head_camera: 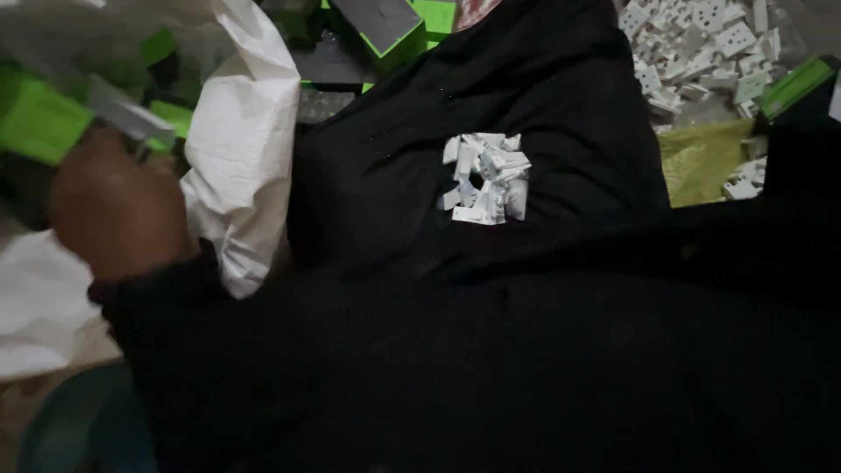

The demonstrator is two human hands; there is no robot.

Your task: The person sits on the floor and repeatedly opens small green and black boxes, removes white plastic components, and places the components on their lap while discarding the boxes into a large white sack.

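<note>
Left hand [114, 206], blurred, closes around a green-and-grey block [61, 118] beside the white sack [245, 149]; small white plastic pieces [486, 178] heaped on the black-clothed lap [394, 175]; right hand unseen.

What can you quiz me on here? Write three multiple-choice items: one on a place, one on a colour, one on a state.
1. Where does the small heap of white plastic parts lie?
A. On the black cloth
B. Inside the white sack
C. On a blue plate

2. What colour is the blurred block by the left hand?
A. Red
B. Green
C. Yellow

3. How does the left hand look?
A. Sharp and resting flat
B. Gloved
C. Blurred and bare

Answers: 1 A, the heap sits on dark fabric; 2 B, the block is bright green; 3 C, the hand is smeared, without a glove.
</note>
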